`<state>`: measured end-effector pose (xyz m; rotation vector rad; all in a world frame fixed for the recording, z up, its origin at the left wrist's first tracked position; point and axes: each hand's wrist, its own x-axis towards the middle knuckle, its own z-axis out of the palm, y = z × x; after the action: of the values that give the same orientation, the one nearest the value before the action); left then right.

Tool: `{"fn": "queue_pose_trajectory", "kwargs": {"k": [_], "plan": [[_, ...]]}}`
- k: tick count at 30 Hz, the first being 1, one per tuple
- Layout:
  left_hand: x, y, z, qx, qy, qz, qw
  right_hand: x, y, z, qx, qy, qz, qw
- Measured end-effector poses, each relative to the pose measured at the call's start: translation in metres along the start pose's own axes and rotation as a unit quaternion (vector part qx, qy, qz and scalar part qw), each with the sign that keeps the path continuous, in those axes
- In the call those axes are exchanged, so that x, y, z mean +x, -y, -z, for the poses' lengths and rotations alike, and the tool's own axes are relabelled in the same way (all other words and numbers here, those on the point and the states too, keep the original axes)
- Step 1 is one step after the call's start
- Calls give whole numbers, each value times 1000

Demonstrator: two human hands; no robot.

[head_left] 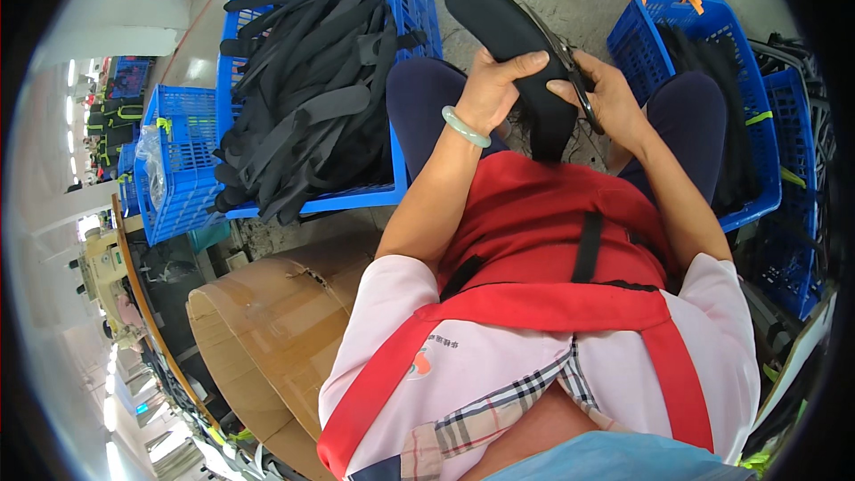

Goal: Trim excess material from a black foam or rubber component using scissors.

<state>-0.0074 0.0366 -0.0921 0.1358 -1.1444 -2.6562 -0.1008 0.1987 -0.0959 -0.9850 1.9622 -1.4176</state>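
Note:
A black padded strap (pixel 499 22) stretches over my lap, its narrow end pointing far left and its other end hanging toward my red apron (pixel 561 205). My left hand (pixel 492 89) is closed around the middle of it, thumb on top. In my right hand (pixel 613 100) is a pair of dark scissors (pixel 579 89), gripped by the handles. Their blades lie along the strap's right edge, pointing away from me. Whether the blades are parted or touch the strap, I cannot tell. A pale green bangle (pixel 465 127) circles my left wrist.
At my left a blue crate (pixel 401 134) is heaped with black straps (pixel 312 80). Another blue crate (pixel 757 160) with dark pieces stands at my right. A smaller blue basket (pixel 183 138) and an open cardboard box (pixel 267 321) are farther left. Dark thread scraps litter the floor.

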Motion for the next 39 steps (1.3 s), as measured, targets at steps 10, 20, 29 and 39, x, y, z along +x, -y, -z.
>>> {"fn": "queue_pose_trajectory", "kwargs": {"k": [10,20,29,39], "plan": [[2,-6,2,159,-148,-196,956,-15,-24,-2,81,104,-73,989],[6,-12,11,21,-115,-116,986,-6,-15,-4,86,103,-112,985],[11,-7,15,-2,-98,-85,992,-10,-10,8,21,94,-123,988],[11,-2,-1,-11,-93,-23,995,-14,43,59,-301,41,-59,951]]}}
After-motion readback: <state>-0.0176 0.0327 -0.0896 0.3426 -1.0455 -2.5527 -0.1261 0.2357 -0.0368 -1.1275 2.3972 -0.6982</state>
